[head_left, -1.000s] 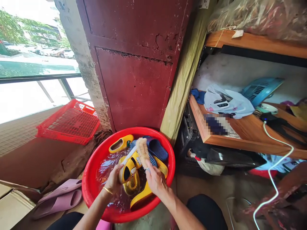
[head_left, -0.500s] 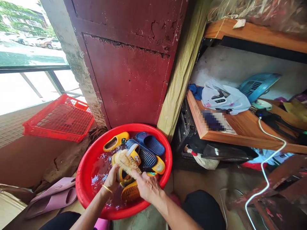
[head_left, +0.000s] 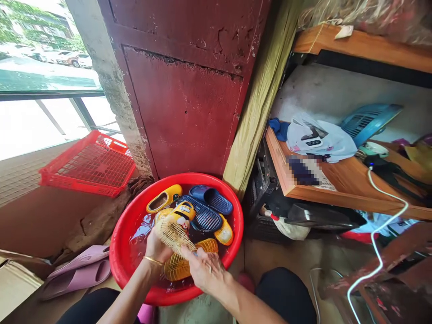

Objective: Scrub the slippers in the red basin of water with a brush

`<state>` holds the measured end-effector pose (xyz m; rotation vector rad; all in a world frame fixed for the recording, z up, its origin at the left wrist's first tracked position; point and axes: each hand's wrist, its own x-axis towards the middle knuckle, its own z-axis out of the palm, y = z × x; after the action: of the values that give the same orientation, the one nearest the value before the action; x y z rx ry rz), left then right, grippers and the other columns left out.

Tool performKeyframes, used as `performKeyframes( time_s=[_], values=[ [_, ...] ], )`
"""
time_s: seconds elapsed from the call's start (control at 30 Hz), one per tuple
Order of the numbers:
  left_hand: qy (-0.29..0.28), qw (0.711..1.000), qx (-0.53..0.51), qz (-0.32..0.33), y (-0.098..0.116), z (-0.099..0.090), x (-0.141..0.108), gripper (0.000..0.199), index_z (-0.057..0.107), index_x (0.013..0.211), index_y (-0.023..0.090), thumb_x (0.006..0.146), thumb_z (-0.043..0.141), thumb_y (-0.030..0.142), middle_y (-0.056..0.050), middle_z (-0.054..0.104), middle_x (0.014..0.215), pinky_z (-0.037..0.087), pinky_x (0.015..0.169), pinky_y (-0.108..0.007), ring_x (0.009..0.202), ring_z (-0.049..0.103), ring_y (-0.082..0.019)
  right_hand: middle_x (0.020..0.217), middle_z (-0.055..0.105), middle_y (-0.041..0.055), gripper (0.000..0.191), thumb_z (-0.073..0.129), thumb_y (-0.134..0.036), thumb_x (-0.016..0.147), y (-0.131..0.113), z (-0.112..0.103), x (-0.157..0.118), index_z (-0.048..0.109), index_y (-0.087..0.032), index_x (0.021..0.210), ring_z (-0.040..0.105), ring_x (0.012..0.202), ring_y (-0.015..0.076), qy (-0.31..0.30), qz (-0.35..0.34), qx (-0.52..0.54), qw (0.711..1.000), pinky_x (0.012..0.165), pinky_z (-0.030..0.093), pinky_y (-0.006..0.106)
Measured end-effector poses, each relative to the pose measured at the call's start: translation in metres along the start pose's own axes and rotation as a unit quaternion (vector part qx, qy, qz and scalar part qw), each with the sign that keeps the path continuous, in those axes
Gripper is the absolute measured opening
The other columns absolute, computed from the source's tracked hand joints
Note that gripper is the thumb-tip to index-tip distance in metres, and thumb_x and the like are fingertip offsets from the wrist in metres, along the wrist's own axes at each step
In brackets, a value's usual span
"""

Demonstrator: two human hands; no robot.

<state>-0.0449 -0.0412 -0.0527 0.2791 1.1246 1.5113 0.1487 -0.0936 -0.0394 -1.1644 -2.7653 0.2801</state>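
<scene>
My right hand [head_left: 207, 267] is closed round the end of a scrub brush [head_left: 173, 235] with pale bristles. That brush lies across a yellow slipper [head_left: 185, 212] with a cartoon figure on its strap. My left hand [head_left: 159, 245], a gold bangle at its wrist, grips this slipper from the left; its fingers are partly hidden behind the brush. Around them, a red basin [head_left: 115, 243] of water holds a yellow clog [head_left: 162, 200], dark blue slippers [head_left: 216, 201] and another yellow slipper [head_left: 177, 267] below the brush.
Pink slippers [head_left: 81, 274] lie on the floor left of the basin. A red plastic crate [head_left: 91, 164] stands behind them. The dark red door [head_left: 184, 135] is directly beyond the basin. To the right, a wooden shelf [head_left: 340, 175] carries a white bag [head_left: 320, 139], and a white cable [head_left: 381, 243] hangs down.
The yellow slipper in my left hand has turned, bringing its strap's cartoon figure more into view. The brush has shifted slightly down and left over it. The view has swung slightly left.
</scene>
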Motion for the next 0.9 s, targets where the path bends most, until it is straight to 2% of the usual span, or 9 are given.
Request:
performKeyframes(
  time_s=[0.1,0.2,0.3,0.4,0.47,0.57,0.67,0.77,0.9],
  values=[
    [0.015,0.997,-0.075,0.01,0.017,-0.007,0.006,0.046,0.067,0.118,0.016,0.086,0.043,0.039,-0.012,0.075,0.099,0.06,0.081,-0.048,0.098,0.07,-0.033,0.098,0.071,0.0069,0.056,0.044,-0.018,0.094,0.022,-0.012,-0.015,0.051,-0.038,0.146,0.067,0.079,0.0249,-0.002,0.015,-0.001,1.0,0.074,0.053,0.036],
    [0.028,0.995,-0.092,-0.001,0.025,-0.015,0.008,0.055,0.062,0.129,0.017,0.085,0.041,0.042,-0.015,0.074,0.109,0.059,0.081,-0.054,0.103,0.069,-0.036,0.095,0.072,0.0076,0.054,0.043,-0.013,0.092,0.053,-0.017,-0.024,0.061,-0.036,0.137,0.067,0.083,0.0255,-0.038,0.073,-0.029,0.996,0.077,0.051,0.035],
    [0.027,0.995,-0.09,-0.035,0.023,-0.019,0.006,0.057,0.059,0.133,0.019,0.083,0.043,0.044,-0.016,0.074,0.111,0.058,0.078,-0.056,0.102,0.07,-0.038,0.1,0.072,0.0082,0.053,0.041,-0.016,0.095,0.071,-0.017,-0.023,0.055,-0.033,0.143,0.068,0.092,0.0252,-0.037,0.099,-0.006,0.994,0.085,0.05,0.035],
    [0.039,0.994,-0.088,-0.053,0.02,-0.016,0.004,0.051,0.062,0.125,0.019,0.083,0.045,0.043,-0.014,0.076,0.1,0.059,0.072,-0.052,0.094,0.072,-0.036,0.105,0.072,0.0069,0.057,0.04,-0.024,0.099,0.069,-0.017,-0.016,0.037,-0.034,0.155,0.068,0.092,0.0229,0.006,0.071,0.056,0.996,0.084,0.051,0.032],
    [0.035,0.994,-0.083,-0.059,0.02,-0.012,0.002,0.044,0.066,0.116,0.019,0.082,0.048,0.041,-0.012,0.076,0.089,0.06,0.07,-0.05,0.087,0.073,-0.034,0.104,0.07,0.0071,0.058,0.039,-0.027,0.1,0.061,-0.018,-0.011,0.032,-0.034,0.157,0.067,0.088,0.0222,0.022,0.036,0.058,0.997,0.079,0.051,0.03],
    [0.012,0.995,-0.075,-0.07,0.02,-0.005,-0.001,0.036,0.069,0.105,0.018,0.08,0.052,0.036,-0.009,0.076,0.08,0.061,0.069,-0.045,0.081,0.074,-0.031,0.1,0.068,0.0061,0.055,0.039,-0.028,0.102,0.055,-0.018,-0.003,0.035,-0.038,0.156,0.065,0.078,0.0205,0.014,-0.028,0.025,0.999,0.069,0.05,0.028],
    [-0.015,0.994,-0.064,-0.093,0.02,-0.004,-0.005,0.039,0.07,0.108,0.017,0.079,0.051,0.034,-0.01,0.077,0.083,0.061,0.065,-0.042,0.079,0.074,-0.03,0.099,0.066,0.0041,0.054,0.04,-0.023,0.102,0.068,-0.016,0.003,0.042,-0.045,0.15,0.063,0.081,0.0193,0.013,-0.048,-0.005,0.999,0.075,0.049,0.028],
    [-0.034,0.994,-0.055,-0.092,0.024,-0.014,-0.005,0.043,0.068,0.116,0.015,0.08,0.051,0.033,-0.011,0.077,0.082,0.059,0.053,-0.036,0.07,0.073,-0.027,0.103,0.065,0.0044,0.057,0.04,-0.017,0.101,0.093,-0.014,0.005,0.045,-0.049,0.147,0.061,0.094,0.0207,0.039,-0.002,-0.026,0.999,0.091,0.047,0.034],
    [-0.022,0.993,-0.083,-0.079,0.03,-0.035,0.002,0.039,0.067,0.113,0.01,0.081,0.049,0.023,-0.013,0.076,0.079,0.053,0.043,-0.023,0.057,0.068,-0.018,0.105,0.067,0.0084,0.056,0.037,-0.013,0.1,0.115,-0.007,0.003,0.048,-0.037,0.149,0.064,0.097,0.0217,0.09,0.096,0.003,0.991,0.092,0.049,0.033]
  ],
)
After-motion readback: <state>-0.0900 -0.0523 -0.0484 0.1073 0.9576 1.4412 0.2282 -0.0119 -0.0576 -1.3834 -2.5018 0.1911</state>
